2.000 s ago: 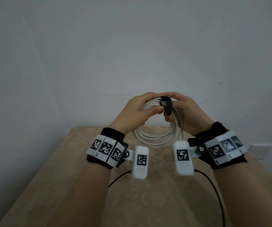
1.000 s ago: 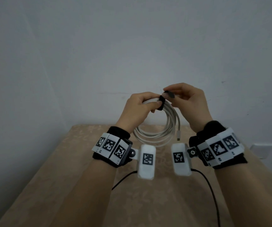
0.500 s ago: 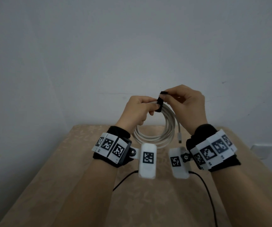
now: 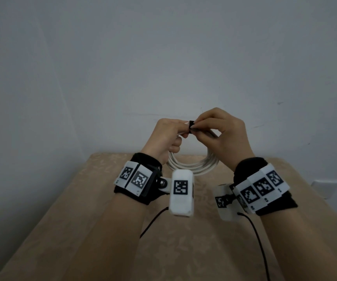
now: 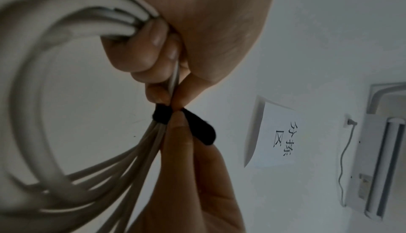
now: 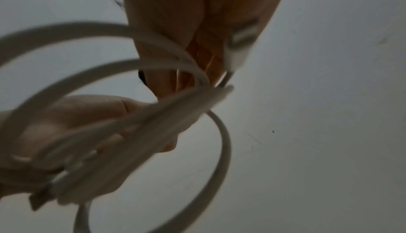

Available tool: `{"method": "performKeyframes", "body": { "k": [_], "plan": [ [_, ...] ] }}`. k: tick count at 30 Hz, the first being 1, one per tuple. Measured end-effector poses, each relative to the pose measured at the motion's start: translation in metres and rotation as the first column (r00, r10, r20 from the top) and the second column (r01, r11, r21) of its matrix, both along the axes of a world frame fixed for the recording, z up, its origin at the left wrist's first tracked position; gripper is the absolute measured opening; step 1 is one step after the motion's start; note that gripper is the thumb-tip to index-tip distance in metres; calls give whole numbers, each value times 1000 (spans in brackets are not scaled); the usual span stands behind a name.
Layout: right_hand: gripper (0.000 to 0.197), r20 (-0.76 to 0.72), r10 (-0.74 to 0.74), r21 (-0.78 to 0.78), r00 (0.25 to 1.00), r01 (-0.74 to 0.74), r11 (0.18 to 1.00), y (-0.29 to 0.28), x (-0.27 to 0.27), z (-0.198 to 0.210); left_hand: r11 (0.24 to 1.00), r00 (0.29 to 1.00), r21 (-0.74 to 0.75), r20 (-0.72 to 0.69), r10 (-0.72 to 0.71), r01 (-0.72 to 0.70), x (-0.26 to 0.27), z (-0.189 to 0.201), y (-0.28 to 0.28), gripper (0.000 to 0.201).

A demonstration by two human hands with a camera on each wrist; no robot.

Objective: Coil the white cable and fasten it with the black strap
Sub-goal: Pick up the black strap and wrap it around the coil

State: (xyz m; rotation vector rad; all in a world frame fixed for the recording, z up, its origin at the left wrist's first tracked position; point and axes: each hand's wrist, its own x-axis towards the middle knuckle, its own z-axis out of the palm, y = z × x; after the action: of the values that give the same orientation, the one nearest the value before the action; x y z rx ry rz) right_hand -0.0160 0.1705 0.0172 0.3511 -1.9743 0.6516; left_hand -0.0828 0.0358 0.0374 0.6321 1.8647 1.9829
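Note:
The white cable [image 4: 192,166] hangs as a coil of several loops above the table, held up at its top. My left hand [image 4: 168,136] grips the bunched strands [image 5: 140,26] in its curled fingers. The black strap [image 4: 191,125] is wrapped round the bundle just right of that grip; in the left wrist view the strap [image 5: 161,116] circles the strands and its loose tail sticks out. My right hand [image 4: 219,134] pinches the strap's tail between thumb and fingers. In the right wrist view the coil [image 6: 222,143] is blurred and a white plug [image 6: 239,45] lies against the right hand.
A beige table [image 4: 94,230] lies below the hands, against a plain grey wall [image 4: 163,57]. Thin black wires [image 4: 259,240] run from the wrist cameras across it. A white wall socket [image 4: 323,186] sits at the right; a paper sign [image 5: 279,137] hangs on the wall.
The right hand drew the strap's tail up and away, then brought it back over the bundle and closer to the left hand. The left hand kept its grip on the coil.

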Motion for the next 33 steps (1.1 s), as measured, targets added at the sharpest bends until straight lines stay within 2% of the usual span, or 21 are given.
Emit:
{"method": "performKeyframes", "body": {
  "k": [9,12,15,16,18,19,21,23,24,26,28,29,31,33],
  "plan": [
    [6,-32,-10,121,999,13,993,2,-4,2,996,997,29,-7,-79,80,-4,3,-5,19],
    [7,-38,-10,140,999,15,990,3,-5,2,998,997,12,-33,-63,64,-5,1,-3,23],
    [13,12,-6,147,1000,4,989,5,-4,1,999,998,28,-63,-21,23,-5,-2,-4,17],
    [15,52,3,99,999,-8,995,6,-2,1,999,997,42,-72,-8,11,-6,-2,-4,17],
    [13,112,37,-110,993,-24,994,7,4,5,998,992,69,-123,3,5,-6,1,-6,20],
    [12,121,56,-253,991,-24,967,7,6,7,997,987,75,-161,2,10,-5,3,-7,21],
    [13,154,139,-531,978,-37,847,8,9,14,998,967,56,-253,-13,28,-1,6,-7,19],
    [23,249,287,-702,925,-31,712,12,11,20,998,933,6,-354,-62,68,5,9,-6,11],
    [32,308,380,-755,872,-20,656,13,13,21,996,912,-22,-400,-88,87,7,9,-5,8],
    [45,353,601,-853,717,-17,521,13,17,23,989,882,-46,-449,-146,140,15,10,-3,8],
    [42,313,766,-923,561,-9,384,11,22,22,979,878,-29,-437,-194,202,19,10,-2,15],
    [38,301,809,-939,505,10,343,10,24,22,972,876,-18,-430,-217,232,21,11,-2,17],
    [31,326,845,-941,424,60,333,8,26,23,963,855,-14,-456,-246,269,23,11,-2,15],
    [30,384,838,-920,388,90,380,9,26,21,959,832,-23,-491,-258,284,24,11,-3,13]
  ]
}}
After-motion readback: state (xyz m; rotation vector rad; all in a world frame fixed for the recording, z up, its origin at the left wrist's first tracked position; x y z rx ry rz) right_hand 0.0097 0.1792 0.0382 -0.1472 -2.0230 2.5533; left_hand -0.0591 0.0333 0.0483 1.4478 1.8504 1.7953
